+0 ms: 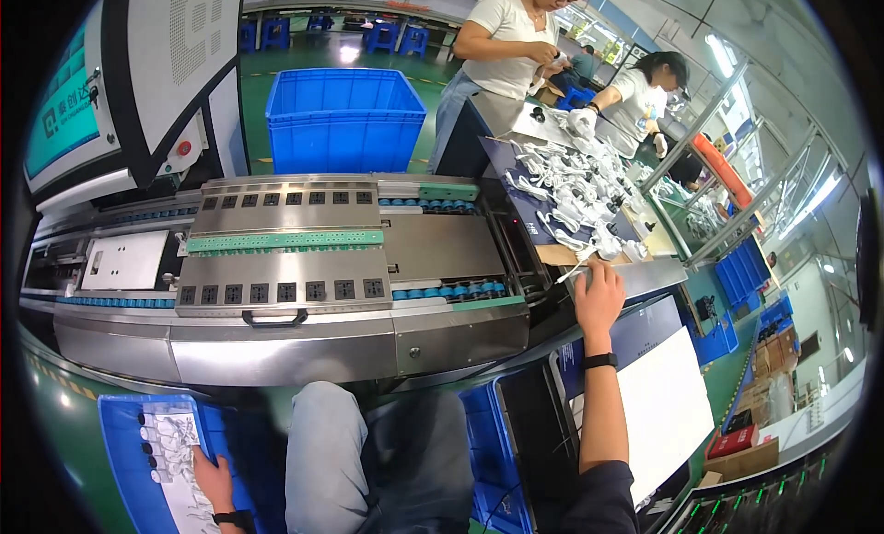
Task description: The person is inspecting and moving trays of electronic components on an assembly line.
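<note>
My left hand [214, 481] is low at the left, over a blue bin [115, 442]. Its thumb and forefinger are apart, beside white adapters with black plug ends [155, 449] and their white cords [184, 430]; the other fingers are partly hidden. At the right my right hand [600, 296] stretches to the near edge of a worktable, fingers spread. Its fingertips are beside a loose white cord [573, 269], at the near end of a heaped pile of white corded adapters [580, 189]. Whether they touch the cord is unclear.
Ahead lies a metal conveyor fixture [285, 216] with rows of black sockets and a black handle [274, 320]. A large blue crate [345, 120] stands behind it. Two people in white tops [502, 37] work at the pile's far side. White sheets [658, 405] lie under my right forearm.
</note>
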`<action>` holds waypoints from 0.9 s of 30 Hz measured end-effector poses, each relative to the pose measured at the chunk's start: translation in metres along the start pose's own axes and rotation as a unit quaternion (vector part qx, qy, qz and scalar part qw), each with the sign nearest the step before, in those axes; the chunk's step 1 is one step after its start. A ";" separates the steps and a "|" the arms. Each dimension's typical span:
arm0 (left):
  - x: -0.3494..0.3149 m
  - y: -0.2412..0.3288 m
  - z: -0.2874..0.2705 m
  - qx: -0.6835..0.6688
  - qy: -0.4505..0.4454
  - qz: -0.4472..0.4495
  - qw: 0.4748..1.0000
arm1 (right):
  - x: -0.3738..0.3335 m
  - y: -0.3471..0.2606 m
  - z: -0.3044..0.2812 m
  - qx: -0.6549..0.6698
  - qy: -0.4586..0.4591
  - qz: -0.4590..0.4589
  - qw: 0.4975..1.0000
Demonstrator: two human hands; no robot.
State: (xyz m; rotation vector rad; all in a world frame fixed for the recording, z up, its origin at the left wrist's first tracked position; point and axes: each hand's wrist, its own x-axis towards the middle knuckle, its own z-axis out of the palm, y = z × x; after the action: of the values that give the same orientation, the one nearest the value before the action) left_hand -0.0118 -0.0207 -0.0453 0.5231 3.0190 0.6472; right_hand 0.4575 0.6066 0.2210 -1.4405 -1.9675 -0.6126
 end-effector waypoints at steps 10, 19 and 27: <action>0.001 -0.001 -0.002 -0.007 -0.013 0.005 1.000 | 0.000 -0.002 -0.003 -0.006 0.005 -0.007 1.000; 0.001 -0.001 -0.003 -0.002 -0.015 0.008 1.000 | 0.000 -0.001 -0.002 -0.004 -0.004 -0.003 1.000; 0.000 0.003 -0.005 0.000 -0.023 -0.001 1.000 | -0.001 0.000 -0.002 -0.006 -0.010 -0.001 1.000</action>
State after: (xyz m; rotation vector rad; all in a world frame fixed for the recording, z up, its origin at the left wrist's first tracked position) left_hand -0.0116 -0.0203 -0.0393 0.5271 2.9767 0.6256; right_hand 0.4578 0.6046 0.2220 -1.4581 -1.9836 -0.6141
